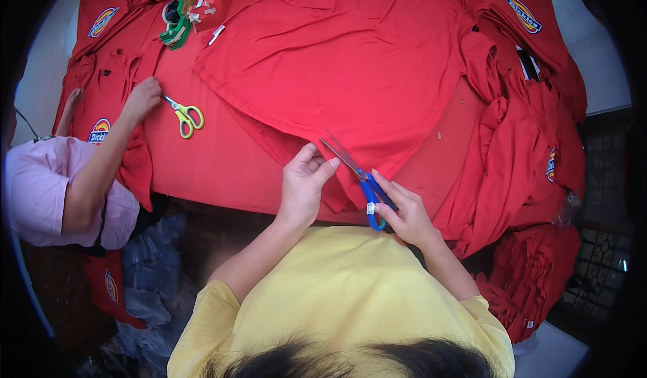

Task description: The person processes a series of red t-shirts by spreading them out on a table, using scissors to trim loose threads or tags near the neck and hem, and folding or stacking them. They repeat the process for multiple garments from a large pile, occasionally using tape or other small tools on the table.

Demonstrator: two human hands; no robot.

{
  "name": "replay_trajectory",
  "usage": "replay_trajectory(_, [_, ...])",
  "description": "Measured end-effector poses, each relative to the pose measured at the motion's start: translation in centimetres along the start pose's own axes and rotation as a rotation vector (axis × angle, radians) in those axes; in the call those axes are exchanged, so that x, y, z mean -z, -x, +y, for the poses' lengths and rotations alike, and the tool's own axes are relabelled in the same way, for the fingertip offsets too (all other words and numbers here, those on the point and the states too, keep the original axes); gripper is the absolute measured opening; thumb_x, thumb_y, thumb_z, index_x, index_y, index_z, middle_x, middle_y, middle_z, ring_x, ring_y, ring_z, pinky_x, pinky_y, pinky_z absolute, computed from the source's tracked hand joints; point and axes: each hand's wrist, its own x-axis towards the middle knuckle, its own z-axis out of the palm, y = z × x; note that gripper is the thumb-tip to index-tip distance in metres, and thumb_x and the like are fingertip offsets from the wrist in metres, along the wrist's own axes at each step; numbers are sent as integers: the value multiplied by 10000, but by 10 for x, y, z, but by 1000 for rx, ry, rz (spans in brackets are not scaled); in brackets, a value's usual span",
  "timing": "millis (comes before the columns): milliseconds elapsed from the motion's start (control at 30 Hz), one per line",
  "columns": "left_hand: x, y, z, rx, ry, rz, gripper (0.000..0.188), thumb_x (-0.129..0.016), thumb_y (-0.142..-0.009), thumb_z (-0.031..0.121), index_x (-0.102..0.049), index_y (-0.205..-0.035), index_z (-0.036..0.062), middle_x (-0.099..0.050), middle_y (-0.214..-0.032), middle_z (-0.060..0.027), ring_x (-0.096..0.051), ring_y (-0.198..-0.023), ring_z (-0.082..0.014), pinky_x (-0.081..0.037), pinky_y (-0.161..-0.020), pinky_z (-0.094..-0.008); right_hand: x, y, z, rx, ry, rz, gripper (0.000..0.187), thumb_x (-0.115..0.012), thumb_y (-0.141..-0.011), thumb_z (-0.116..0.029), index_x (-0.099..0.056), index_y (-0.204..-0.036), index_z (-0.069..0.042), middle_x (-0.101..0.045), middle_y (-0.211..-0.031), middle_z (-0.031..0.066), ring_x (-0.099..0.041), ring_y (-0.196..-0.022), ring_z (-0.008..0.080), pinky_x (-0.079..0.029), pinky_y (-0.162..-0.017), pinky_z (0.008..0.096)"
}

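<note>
The right hand [408, 216] is curling its fingers around the handles of the blue-handled scissors [373, 196], which are pointing up and leftward with their blades slightly parted. The left hand [302, 186] is bringing thumb and forefinger near each other beside those blades; from here I can't tell whether they are pinching any cloth. Just beyond both hands, the big red garment [337, 74] is lying spread across the red-covered table [195, 155], its lower corner hanging toward the wearer's yellow shirt [350, 290]. More red garments [505, 142] are heaping up on the right. Over on the left, a co-worker's hand [143, 98] is hovering at the blade end of some yellow-green scissors [185, 118]. Farther back, a green tape dispenser [176, 27] is standing beside a red one [216, 4].
</note>
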Motion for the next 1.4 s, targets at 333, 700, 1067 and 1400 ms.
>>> replay_trajectory(333, [4, 1, 1, 25, -70, 12, 392, -586, -856, -46, -489, -1236, -42, -598, -1119, -105, -581, -1022, -142, -467, -897, -272, 3, 5, -2, -170, -152, -43, 552, -593, -877, -101, -405, -1393, -46, -612, -944, 149, -610, -788, 214, -485, -740, 307])
replay_trajectory(700, [-3, 6, 11, -37, -137, -9, 466, -577, -839, -78, -458, -1287, -32, -572, -1170, -84, -564, -1050, -148, -450, -936, -284, 6, -13, -6, -132, -153, -42, 515, -596, -874, -95, -447, -1364, -46, -628, -963, 156, -614, -745, 223, -489, -725, 317])
replay_trajectory(1067, [10, -4, 16, -46, -54, 54, 381, -571, -883, -13, -494, -1256, 6, -588, -1095, -48, -572, -964, -102, -470, -809, -243, 1, -21, -9, 5, -74, -53, 599, -648, -847, -153, -417, -1392, -63, -610, -896, 105, -556, -651, 149, -463, -602, 256])
replay_trajectory(1400, [5, -2, 22, -9, -27, 61, 395, -583, -873, -20, -494, -1258, -17, -595, -1086, -69, -566, -973, -107, -455, -862, -241, -5, -32, -4, -97, -195, -58, 538, -598, -873, -113, -426, -1378, -42, -618, -947, 153, -619, -752, 202, -500, -711, 314])
